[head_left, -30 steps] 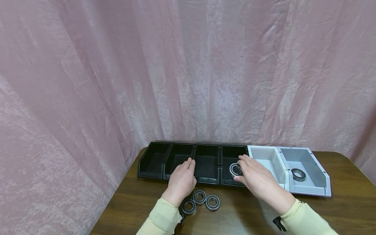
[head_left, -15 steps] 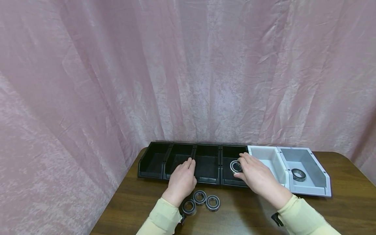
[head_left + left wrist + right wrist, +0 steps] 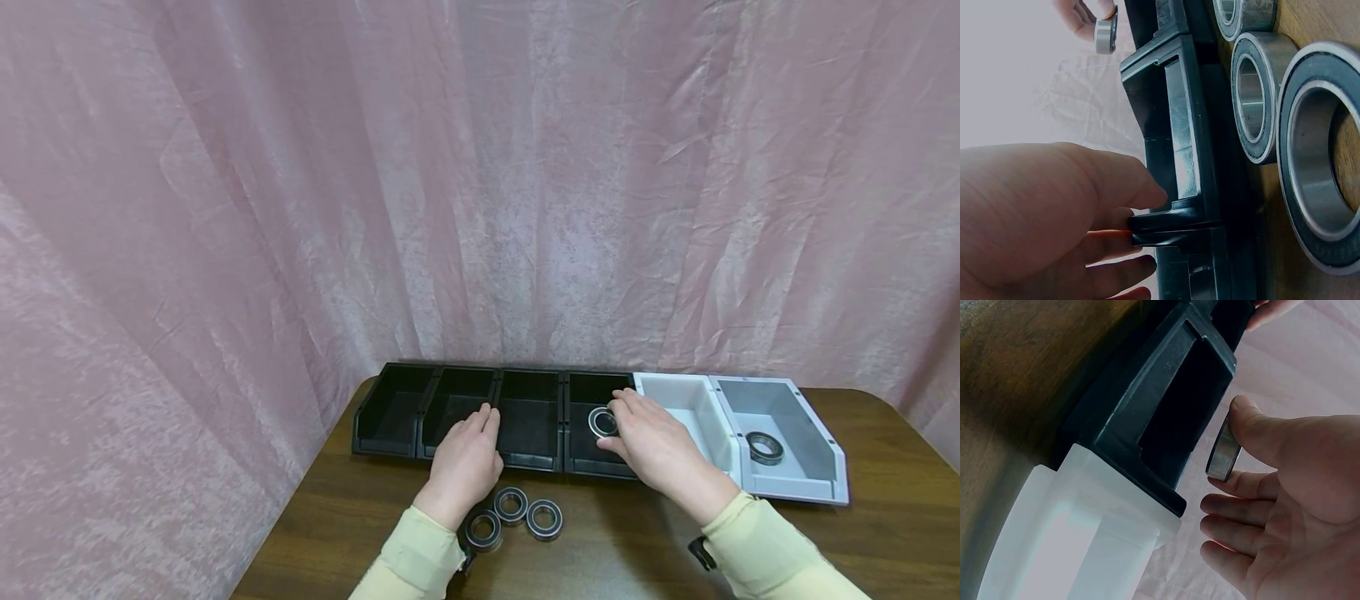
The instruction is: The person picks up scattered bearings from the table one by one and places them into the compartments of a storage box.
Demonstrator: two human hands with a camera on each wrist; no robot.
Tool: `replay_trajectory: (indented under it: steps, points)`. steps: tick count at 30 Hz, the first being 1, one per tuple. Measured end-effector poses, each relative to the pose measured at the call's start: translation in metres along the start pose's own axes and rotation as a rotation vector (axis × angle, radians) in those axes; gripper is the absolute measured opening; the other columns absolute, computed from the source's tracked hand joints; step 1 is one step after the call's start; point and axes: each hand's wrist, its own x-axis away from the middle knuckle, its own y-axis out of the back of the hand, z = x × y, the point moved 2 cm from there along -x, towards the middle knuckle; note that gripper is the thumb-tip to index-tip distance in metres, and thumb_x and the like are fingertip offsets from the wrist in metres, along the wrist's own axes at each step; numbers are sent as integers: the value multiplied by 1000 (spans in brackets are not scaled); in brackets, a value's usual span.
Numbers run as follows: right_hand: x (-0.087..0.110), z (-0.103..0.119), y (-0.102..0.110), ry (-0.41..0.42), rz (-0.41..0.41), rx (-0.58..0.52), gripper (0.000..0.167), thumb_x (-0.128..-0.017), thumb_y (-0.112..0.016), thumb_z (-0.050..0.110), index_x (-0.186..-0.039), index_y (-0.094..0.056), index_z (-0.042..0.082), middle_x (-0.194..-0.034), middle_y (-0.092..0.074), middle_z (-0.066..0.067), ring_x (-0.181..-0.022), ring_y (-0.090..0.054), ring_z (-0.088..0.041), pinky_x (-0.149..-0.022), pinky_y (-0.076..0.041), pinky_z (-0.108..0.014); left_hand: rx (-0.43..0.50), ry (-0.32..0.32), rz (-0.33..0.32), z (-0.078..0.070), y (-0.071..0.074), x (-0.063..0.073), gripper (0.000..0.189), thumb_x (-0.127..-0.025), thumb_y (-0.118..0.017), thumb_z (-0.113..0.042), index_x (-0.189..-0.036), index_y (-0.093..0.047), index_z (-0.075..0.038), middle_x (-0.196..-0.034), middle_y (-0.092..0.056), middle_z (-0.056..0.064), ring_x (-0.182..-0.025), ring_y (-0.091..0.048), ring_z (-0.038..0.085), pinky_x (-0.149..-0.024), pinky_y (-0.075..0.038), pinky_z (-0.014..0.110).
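Between the thumb and index finger of my right hand (image 3: 654,440) a metal ball bearing (image 3: 1225,453) is pinched on edge, its ring face showing in the head view. That hand hovers above the rightmost black bin (image 3: 573,454), beside the white bin (image 3: 678,392). My left hand (image 3: 463,462) rests at the divider between the second and third black bins, fingers extended and thumb by the divider's edge (image 3: 1172,220); it holds no bearing. Just in front of the bins, three bearings lie flat on the table, including a right one (image 3: 544,533), partly near the left wrist.
A grey bin (image 3: 813,442) at the right end contains one bearing (image 3: 765,460). The leftmost black bin (image 3: 393,417) begins the joined row. Behind the bins hangs a pink curtain (image 3: 525,208). Wooden tabletop (image 3: 615,542) extends in front of the row.
My right hand has shifted up slightly with the bearing still pinched, and its forearm has moved a little left. My left hand and the bearings on the table stay put.
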Motion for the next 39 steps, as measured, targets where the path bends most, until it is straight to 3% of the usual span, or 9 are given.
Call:
replay_trajectory:
  steps: [21, 39]
  points:
    - [-6, -7, -15, 4, 20, -13, 47, -95, -88, 26, -117, -68, -10, -131, -69, -33, -131, -64, -49, -111, -53, -58, 22, 8, 10, -1, 2, 2, 65, -96, -84, -15, -153, -60, 3, -161, -57, 21, -146, -59, 34, -121, -47, 50]
    - [-12, -10, -22, -12, 61, -11, 48, -97, -86, 27, -121, -68, -11, -133, -68, -35, -134, -62, -49, -116, -50, -58, 12, 1, -1, -1, 2, 0, 65, -96, -84, -15, -153, -60, 4, -161, -58, 21, -145, -60, 35, -121, -48, 50]
